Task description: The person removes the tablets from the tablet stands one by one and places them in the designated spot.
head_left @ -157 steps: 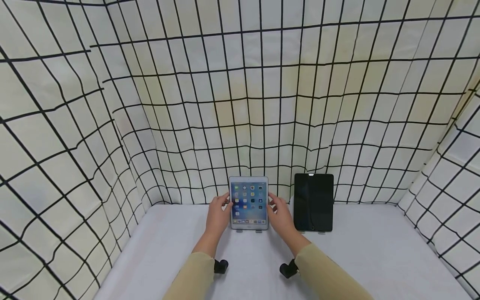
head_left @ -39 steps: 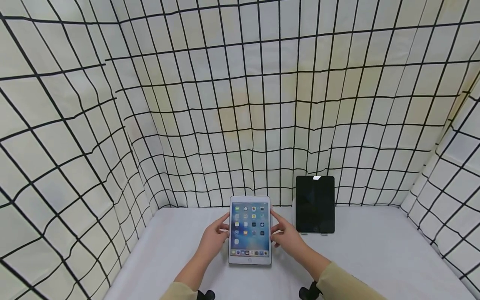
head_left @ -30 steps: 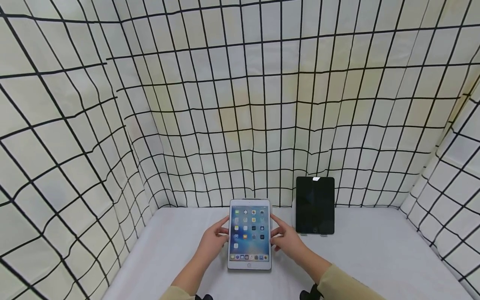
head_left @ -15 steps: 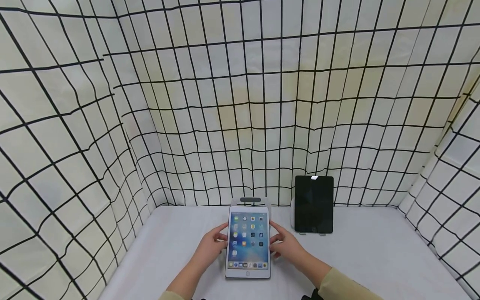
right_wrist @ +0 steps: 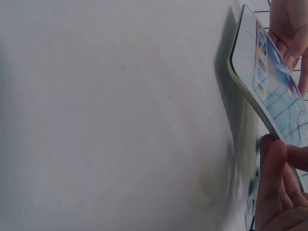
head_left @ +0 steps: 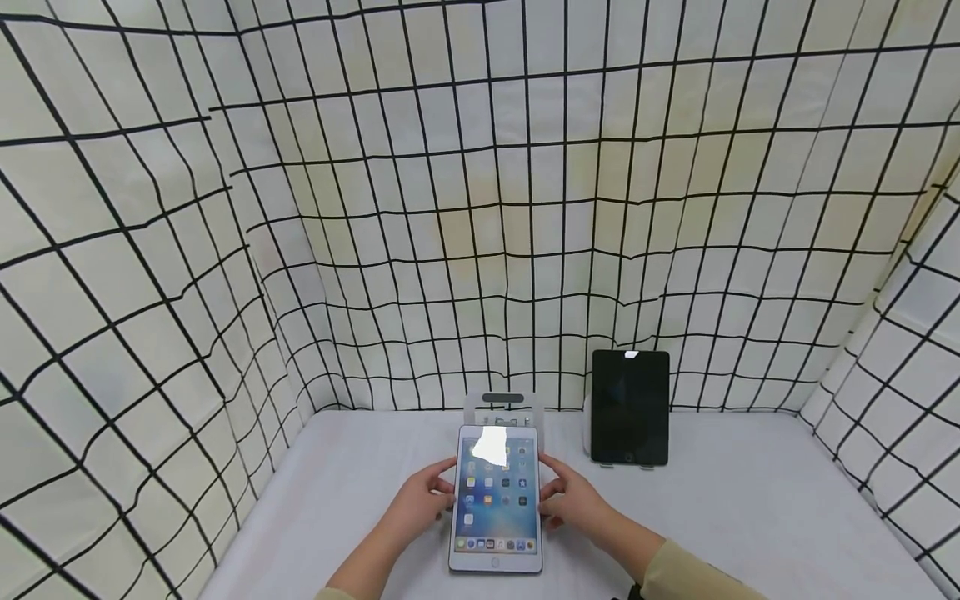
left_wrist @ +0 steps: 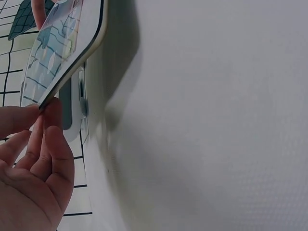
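I have the left grip [head_left: 422,504] pinching one long edge of the white tablet [head_left: 497,508], thumb on the screen side and fingers underneath. My right grip [head_left: 576,502] pinches the opposite edge in the same way, so the tablet sits between the two, its screen facing up and its home button at the near end. From both wrist views I see it held tilted, with shadow under its edge and the near corners clear of the bench [head_left: 750,508]. The screen is lit, showing rows of icons, and a bright glare patch covers part of its far end.

Just beyond the tablet, farther out than either grip, I have a pale stand [head_left: 472,408] with a dark oblong pad [head_left: 502,397] near its top. Beyond the right grip and off to its right, a black tablet [head_left: 630,408] leans upright, screen dark, small supports [head_left: 647,467] showing at its foot. A beige sleeve [head_left: 693,575] covers the forearm behind the right grip. Farthest out, white walls [head_left: 420,237] carry a grid of black lines.
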A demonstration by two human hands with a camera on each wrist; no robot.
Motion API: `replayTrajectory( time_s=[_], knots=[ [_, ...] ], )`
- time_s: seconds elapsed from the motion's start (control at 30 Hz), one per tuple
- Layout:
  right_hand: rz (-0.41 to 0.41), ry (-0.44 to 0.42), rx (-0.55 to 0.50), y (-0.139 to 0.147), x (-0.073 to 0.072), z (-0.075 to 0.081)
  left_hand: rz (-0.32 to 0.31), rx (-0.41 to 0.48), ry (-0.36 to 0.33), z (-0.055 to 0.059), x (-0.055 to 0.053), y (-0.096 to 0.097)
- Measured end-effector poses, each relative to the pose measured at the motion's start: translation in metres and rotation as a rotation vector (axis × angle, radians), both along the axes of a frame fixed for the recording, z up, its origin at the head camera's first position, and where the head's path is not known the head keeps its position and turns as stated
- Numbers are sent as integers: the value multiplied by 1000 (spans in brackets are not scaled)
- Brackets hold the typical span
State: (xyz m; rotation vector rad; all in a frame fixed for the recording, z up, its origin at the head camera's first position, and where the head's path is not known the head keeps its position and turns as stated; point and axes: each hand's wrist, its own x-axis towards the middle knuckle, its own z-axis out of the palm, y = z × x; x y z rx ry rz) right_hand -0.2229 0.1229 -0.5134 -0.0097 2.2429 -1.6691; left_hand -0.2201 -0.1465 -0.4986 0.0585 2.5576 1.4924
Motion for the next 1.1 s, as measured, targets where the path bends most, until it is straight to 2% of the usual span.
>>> replayTrajectory(
  time_s=[0.33, 0.57, 0.7, 1.1],
  knots=[
    [24, -35, 25, -2, 5, -4, -35, 19, -50, -4, 3, -5],
    [50, -2, 21, -5, 12, -7, -52, -21, -55, -10, 4, -7],
    [66, -4, 34, -6, 15, -8, -67, -53, -81, -11, 6, -8],
    [113, -91, 65, -9, 20, -7, -74, -102, -172, -7, 12, -12]
  ],
)
